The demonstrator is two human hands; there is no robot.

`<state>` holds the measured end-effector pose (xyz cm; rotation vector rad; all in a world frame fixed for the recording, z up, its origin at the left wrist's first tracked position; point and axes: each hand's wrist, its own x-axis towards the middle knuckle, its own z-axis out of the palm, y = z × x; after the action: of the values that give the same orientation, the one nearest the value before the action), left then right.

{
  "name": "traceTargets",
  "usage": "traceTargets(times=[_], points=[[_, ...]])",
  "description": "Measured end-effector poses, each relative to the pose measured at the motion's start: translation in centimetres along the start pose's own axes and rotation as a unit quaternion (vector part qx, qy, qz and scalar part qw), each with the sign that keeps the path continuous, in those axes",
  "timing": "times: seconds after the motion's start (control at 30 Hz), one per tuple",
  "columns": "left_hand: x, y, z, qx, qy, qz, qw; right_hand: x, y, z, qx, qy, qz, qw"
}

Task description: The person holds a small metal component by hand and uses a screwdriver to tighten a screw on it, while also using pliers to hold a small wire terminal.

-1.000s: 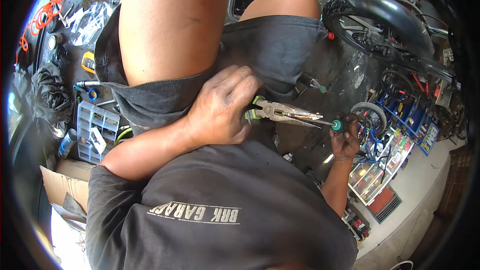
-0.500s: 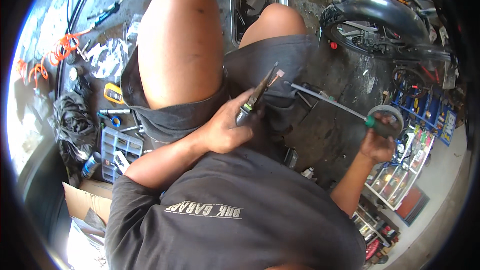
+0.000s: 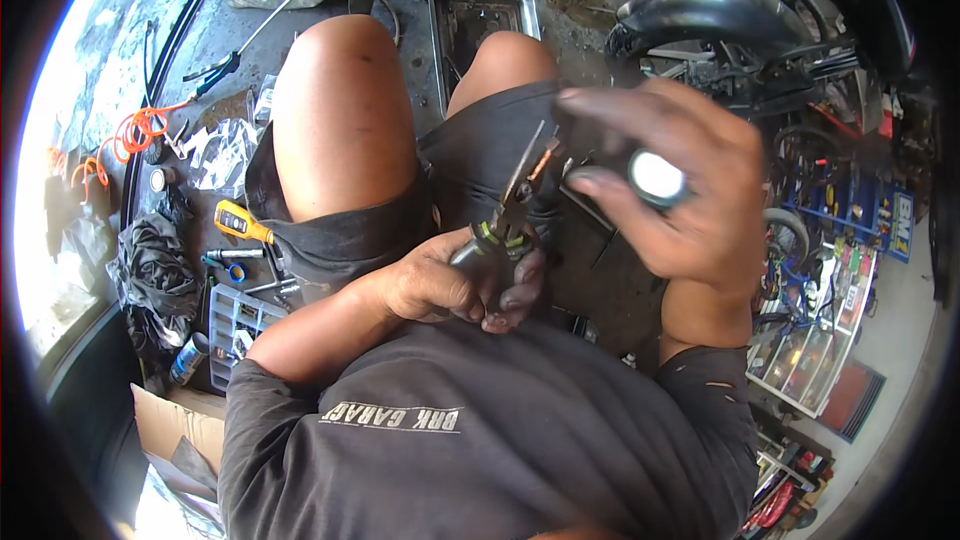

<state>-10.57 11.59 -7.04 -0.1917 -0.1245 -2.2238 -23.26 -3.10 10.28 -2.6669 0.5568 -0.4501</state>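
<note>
My left hand point(image 3: 455, 280) is closed around the dark handles of long-nose pliers point(image 3: 517, 202), whose jaws point up and away from me. Beside the jaw tips is a small copper-coloured piece point(image 3: 541, 166); whether the jaws clamp it is hard to make out. My right hand point(image 3: 685, 180), slightly blurred, is raised just right of the pliers. It holds a screwdriver point(image 3: 657, 179), its pale, green-edged handle end facing me, its shaft hidden. My right thumb and forefinger are spread apart and reach towards the copper-coloured piece.
A metal tray point(image 3: 437, 35) lies on the floor beyond my knees. A motorcycle wheel under a black fender point(image 3: 715, 15) stands far right. On the left are a yellow meter point(image 3: 235, 220), a blue compartment box point(image 3: 232, 325) and an orange coiled hose point(image 3: 140, 135). Shelves point(image 3: 815, 340) stand right.
My right hand has come in from the far right to beside the pliers, turning the screwdriver so its handle end faces me. The left hand still grips the pliers; its fingers now show.
</note>
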Motion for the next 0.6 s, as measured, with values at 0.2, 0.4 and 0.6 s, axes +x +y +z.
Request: traceTargets(times=[0.2,0.4,0.6], points=[[0.0,0.3,1.1,0.08,-0.005,-0.021,0.997,-0.1,0.6,1.5,0.1,-0.026,-0.021,0.994],[-0.3,0.6,1.7,0.11,0.007,-0.031,0.993,-0.3,0.3,1.8,0.087,0.032,-0.05,0.994],[0.0,1.1,2.3,0.144,0.039,-0.024,0.989,-1.1,0.4,1.7,0.035,0.048,-0.054,0.997]])
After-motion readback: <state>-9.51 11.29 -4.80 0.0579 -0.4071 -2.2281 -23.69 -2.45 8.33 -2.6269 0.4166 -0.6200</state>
